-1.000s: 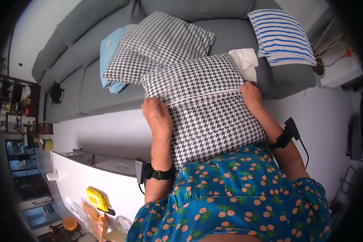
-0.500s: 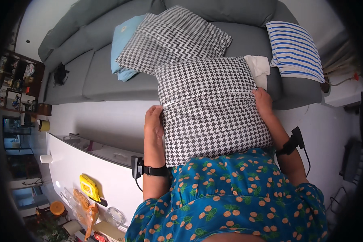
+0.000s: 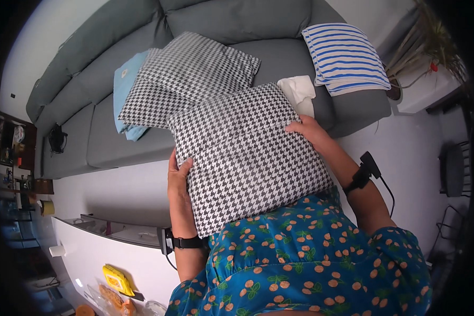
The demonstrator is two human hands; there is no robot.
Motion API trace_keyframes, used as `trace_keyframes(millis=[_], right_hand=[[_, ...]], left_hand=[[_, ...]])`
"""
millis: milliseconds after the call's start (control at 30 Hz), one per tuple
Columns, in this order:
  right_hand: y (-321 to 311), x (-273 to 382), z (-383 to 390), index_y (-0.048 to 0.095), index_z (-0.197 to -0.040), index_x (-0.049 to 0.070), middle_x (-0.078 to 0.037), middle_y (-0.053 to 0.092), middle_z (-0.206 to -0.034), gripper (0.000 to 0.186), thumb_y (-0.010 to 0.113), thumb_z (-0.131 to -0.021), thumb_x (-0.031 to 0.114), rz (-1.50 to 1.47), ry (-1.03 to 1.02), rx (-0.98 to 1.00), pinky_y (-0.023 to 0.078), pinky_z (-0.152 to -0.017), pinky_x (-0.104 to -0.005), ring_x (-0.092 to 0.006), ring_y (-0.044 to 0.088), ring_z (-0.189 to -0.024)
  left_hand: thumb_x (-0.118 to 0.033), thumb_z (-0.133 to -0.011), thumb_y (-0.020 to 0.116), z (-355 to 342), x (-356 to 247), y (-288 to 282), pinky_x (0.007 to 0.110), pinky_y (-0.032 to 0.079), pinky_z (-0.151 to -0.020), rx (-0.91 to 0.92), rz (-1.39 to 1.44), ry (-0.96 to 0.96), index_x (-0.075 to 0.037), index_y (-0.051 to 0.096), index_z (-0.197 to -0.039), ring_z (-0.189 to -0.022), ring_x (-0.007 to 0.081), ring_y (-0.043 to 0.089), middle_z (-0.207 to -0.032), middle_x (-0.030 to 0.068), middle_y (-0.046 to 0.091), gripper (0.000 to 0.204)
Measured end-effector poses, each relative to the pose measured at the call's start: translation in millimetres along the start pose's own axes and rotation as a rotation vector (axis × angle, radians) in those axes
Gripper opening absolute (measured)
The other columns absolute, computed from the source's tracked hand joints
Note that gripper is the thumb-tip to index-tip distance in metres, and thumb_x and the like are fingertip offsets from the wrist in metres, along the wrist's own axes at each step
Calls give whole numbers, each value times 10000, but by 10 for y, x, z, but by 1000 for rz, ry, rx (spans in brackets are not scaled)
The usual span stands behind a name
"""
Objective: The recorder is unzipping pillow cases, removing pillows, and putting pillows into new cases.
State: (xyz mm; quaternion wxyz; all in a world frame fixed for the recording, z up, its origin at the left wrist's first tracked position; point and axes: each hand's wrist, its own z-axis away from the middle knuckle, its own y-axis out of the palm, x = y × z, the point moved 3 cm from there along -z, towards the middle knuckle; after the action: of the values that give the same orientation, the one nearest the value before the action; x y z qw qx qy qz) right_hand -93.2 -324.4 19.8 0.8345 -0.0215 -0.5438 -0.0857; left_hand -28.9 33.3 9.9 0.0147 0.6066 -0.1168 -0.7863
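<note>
A square houndstooth cushion (image 3: pixel 247 163) in black and white rests against my body, its far end reaching the sofa's front edge. My left hand (image 3: pixel 178 171) grips its left side, thumb on top and fingers beneath. On the opposite side my right hand (image 3: pixel 306 129) holds the edge, thumb over the upper face; the other fingers are partly hidden. Just beyond it, two more houndstooth cushions (image 3: pixel 195 66) overlap on the seat, partly covering a folded light-blue cloth (image 3: pixel 122 97). A crumpled white cloth (image 3: pixel 298 92) lies close to my right hand.
Along the back runs a grey sofa (image 3: pixel 279 55), with a blue-striped folded cloth (image 3: pixel 347 58) at its right end. A potted plant (image 3: pixel 432 39) stands beyond. At lower left is a white table (image 3: pixel 89 247) bearing a yellow wipes pack (image 3: pixel 118 279) and a white cup (image 3: pixel 57 251).
The view has shifted, so the sofa appears lower and further left. The held cushion has tilted, and both thumbs now lie over its upper face. The crease across it has smoothed out.
</note>
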Motion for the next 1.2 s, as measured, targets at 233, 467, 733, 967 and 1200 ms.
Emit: trace_keyframes(millis=[233,467,733,967,1200], right_hand=[[-99,-176,-153,547,-1135,-88,-169,636,-1044,596,694,-703,295,117,-5,-150,493,-803,-299,-217,636,-873],[-128,-172,-153,583,-1058,-71,-162,651,-994,538,670,-726,342,255,-92,-195,490,-790,-292,-191,636,-839],[-225,-370,-240,584,-1055,-55,-204,635,-1042,647,679,-688,469,434,-173,-246,462,-834,-343,-281,619,-927],[-118,-261,-253,585,-990,-27,-203,625,-961,638,647,-695,535,619,-25,-259,440,-825,-363,-307,602,-914],[-160,-36,-253,583,-1018,-53,-219,610,-1025,691,672,-662,532,637,-22,-217,445,-828,-360,-317,592,-963]], left_hand=[[-18,-842,503,68,-85,-231,299,404,-891,31,-196,269,-145,493,-1281,-1105,175,447,-1204,117,488,457],[-18,-708,688,103,-447,204,325,389,-820,89,-1025,547,-50,591,-875,-905,245,459,-911,75,531,196],[-55,-735,679,97,-559,105,377,386,-765,90,-981,621,-40,546,-788,-812,287,486,-762,103,534,144],[-154,-835,635,-7,-313,-74,364,389,-796,52,-1105,485,-1,564,-780,-820,300,479,-795,120,542,178],[-59,-880,571,-31,-146,-430,262,416,-750,74,-699,397,-13,551,-839,-791,150,493,-860,45,518,65]])
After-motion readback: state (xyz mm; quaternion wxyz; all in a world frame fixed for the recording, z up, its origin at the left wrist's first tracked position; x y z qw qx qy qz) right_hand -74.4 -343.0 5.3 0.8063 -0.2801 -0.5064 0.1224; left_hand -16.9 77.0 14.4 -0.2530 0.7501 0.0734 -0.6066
